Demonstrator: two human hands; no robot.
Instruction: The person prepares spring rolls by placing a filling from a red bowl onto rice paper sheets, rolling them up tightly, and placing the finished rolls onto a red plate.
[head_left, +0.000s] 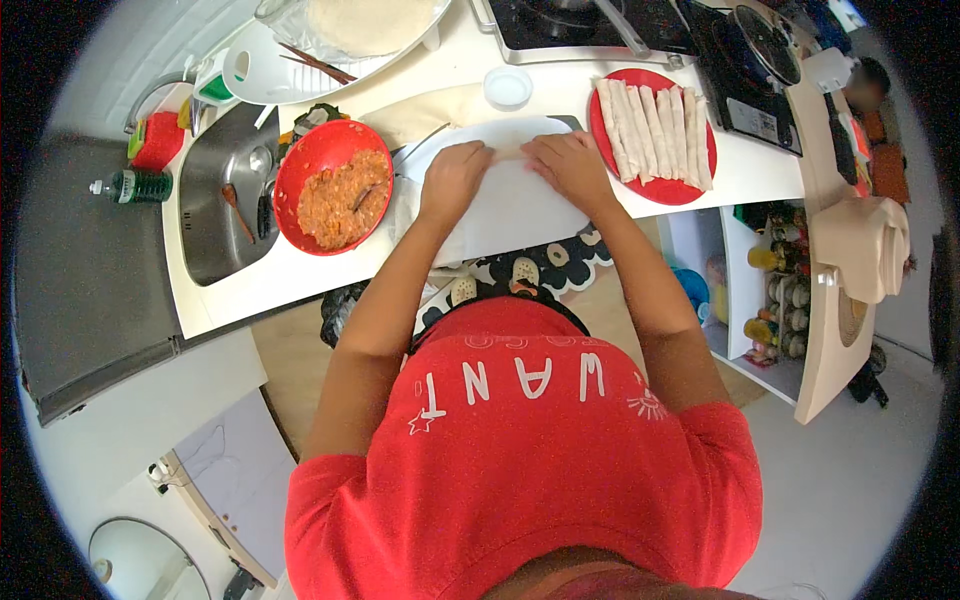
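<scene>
Both hands rest on a pale roll of thin wrapper (508, 153) lying across a white cutting board (517, 206). My left hand (459, 176) has its fingertips at the roll's left end, and my right hand (564, 165) has its fingers on the right end; the fingers hide both ends. Left of the board stands a red bowl (281, 191) of orange-brown minced filling (337, 199) with a spoon in it. To the right, several uncooked rolls (652, 135) lie side by side on a red plate (675, 193). A small bowl of clear liquid (508, 88) sits behind the board.
A steel sink (217, 172) with utensils lies left of the bowl. Behind are a white basin (277, 86) with chopsticks (319, 64) and wrappers (367, 22), and cooktops (592, 30). An open drawer (731, 277) juts below the counter at right. Another person (874, 90) is at the far right.
</scene>
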